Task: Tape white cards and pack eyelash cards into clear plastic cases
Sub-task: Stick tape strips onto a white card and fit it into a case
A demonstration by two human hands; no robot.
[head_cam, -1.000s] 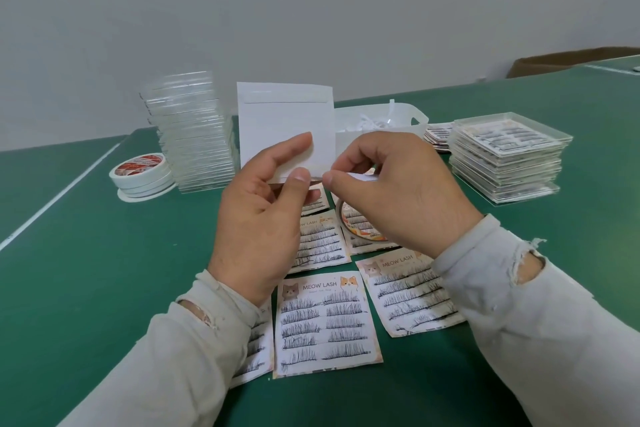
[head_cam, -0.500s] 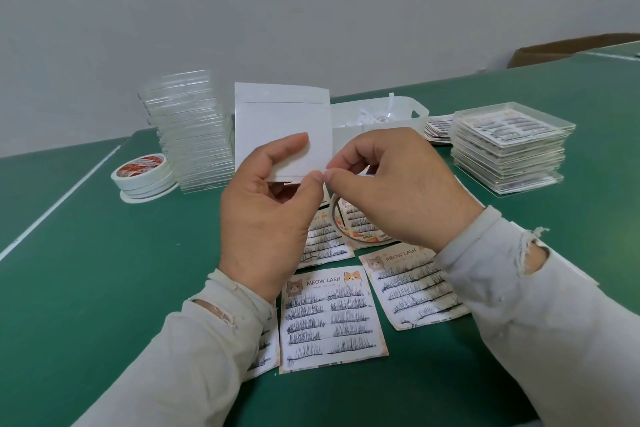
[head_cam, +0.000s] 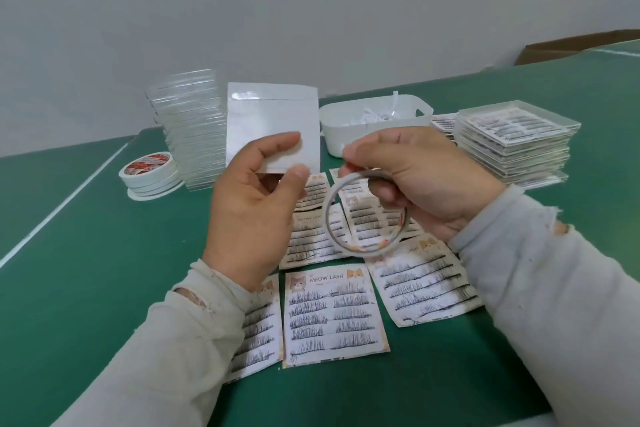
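My left hand (head_cam: 254, 204) pinches the lower edge of a white card (head_cam: 273, 121) between thumb and fingers and holds it upright above the table. A strip of tape runs across the card's top. Just to the right, my right hand (head_cam: 412, 180) grips a thin, nearly used-up tape ring (head_cam: 367, 215) with its fingers curled through it. Several eyelash cards (head_cam: 332, 315) printed "MEOW LASH" lie flat on the green table (head_cam: 86, 288) under both hands. A tall stack of empty clear plastic cases (head_cam: 188, 128) stands behind the white card.
A stack of filled cases (head_cam: 512, 142) stands at the right. A white bin (head_cam: 374, 125) with paper strips sits behind my hands. Full tape rolls (head_cam: 149, 173) are stacked at the left. A cardboard box (head_cam: 568, 45) lies at the far right edge.
My right hand has pulled away from the card to the right and the tape ring now hangs in full view. The left hand keeps holding the card up.
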